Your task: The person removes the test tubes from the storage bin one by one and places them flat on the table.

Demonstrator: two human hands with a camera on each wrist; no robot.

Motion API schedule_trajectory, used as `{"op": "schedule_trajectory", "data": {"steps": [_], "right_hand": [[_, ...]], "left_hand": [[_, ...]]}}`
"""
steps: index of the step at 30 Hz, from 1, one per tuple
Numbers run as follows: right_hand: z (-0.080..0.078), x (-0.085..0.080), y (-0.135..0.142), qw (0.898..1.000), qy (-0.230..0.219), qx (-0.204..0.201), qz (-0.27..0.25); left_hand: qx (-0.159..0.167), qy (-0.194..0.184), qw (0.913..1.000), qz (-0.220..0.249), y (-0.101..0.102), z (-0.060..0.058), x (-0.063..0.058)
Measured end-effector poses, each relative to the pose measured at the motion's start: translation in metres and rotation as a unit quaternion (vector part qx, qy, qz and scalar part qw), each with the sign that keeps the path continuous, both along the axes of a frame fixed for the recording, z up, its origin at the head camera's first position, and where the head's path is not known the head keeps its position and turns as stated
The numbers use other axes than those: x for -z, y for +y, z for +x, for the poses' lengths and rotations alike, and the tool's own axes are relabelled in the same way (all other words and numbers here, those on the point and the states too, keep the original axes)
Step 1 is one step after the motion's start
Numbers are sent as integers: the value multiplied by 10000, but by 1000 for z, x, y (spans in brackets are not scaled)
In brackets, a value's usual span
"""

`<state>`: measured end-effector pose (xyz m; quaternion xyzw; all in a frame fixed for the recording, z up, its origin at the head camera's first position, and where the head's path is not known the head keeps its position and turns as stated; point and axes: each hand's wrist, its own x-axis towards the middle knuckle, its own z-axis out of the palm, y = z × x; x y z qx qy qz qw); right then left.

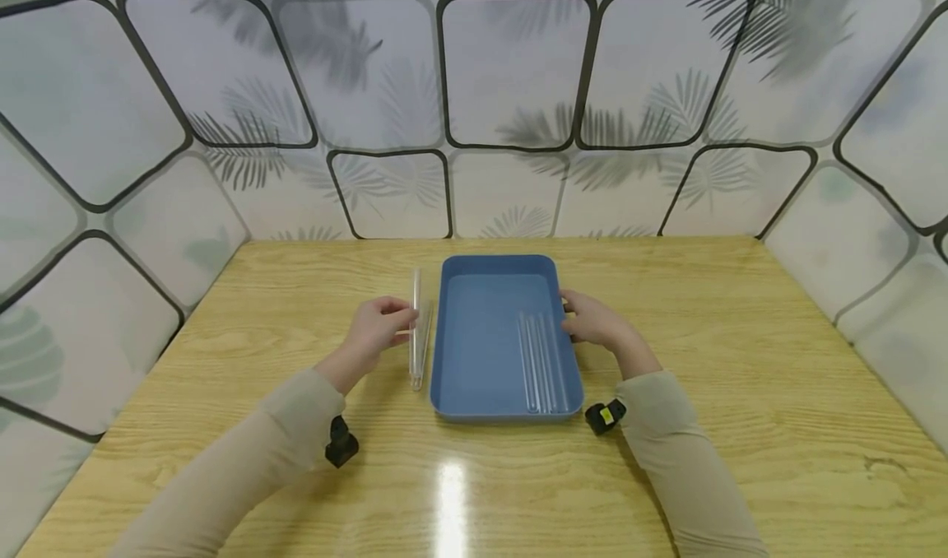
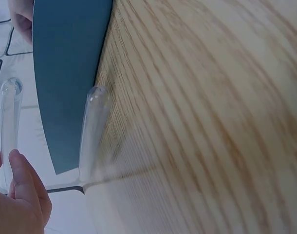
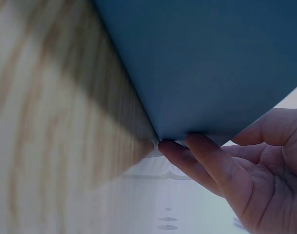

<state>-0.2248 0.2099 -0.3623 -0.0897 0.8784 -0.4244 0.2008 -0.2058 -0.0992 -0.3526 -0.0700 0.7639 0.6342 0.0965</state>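
Note:
My left hand (image 1: 378, 327) pinches a clear glass test tube (image 1: 415, 319) between thumb and fingers, upright in the head view. In the left wrist view this held tube (image 2: 10, 117) has its rounded end up at the left. Close by, a second test tube (image 2: 94, 129) rests on the table beside the blue tray (image 2: 65, 83). My right hand (image 1: 596, 323) holds the right side of the tray (image 1: 477, 336), its fingertips (image 3: 173, 148) against the outer wall and the thumb at the rim. Several test tubes (image 1: 541, 365) lie side by side inside the tray, along its right.
The light wood table (image 1: 741, 336) spreads around the tray, with a bright reflection near its front. Patterned cloth walls (image 1: 511, 72) enclose the back and both sides. Small black cameras (image 1: 341, 443) are worn at both wrists.

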Motion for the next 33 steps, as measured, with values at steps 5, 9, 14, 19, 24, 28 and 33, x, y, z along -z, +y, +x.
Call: {"op": "schedule_trajectory", "data": {"steps": [5, 9, 14, 19, 24, 28, 33], "right_hand": [[0, 0, 0, 10000, -3, -4, -12], [0, 0, 0, 10000, -26, 8, -41], [0, 0, 0, 10000, -56, 19, -72], [0, 0, -1, 10000, -85, 23, -47], [-1, 0, -1, 9999, -102, 45, 9], [-1, 1, -1, 9999, -92, 56, 26], [-1, 2, 0, 9999, -85, 58, 1]], "left_hand": [[36, -32, 9998, -190, -6, -2, 1], [32, -53, 9996, -262, -9, -3, 3], [40, -77, 9992, -379, -13, -3, 6], [87, -80, 9987, -502, -16, -4, 11], [132, -107, 9977, -652, -17, -4, 14], [163, -161, 9957, -901, -18, -5, 17], [141, -271, 9916, -1254, -18, -8, 22]]}}
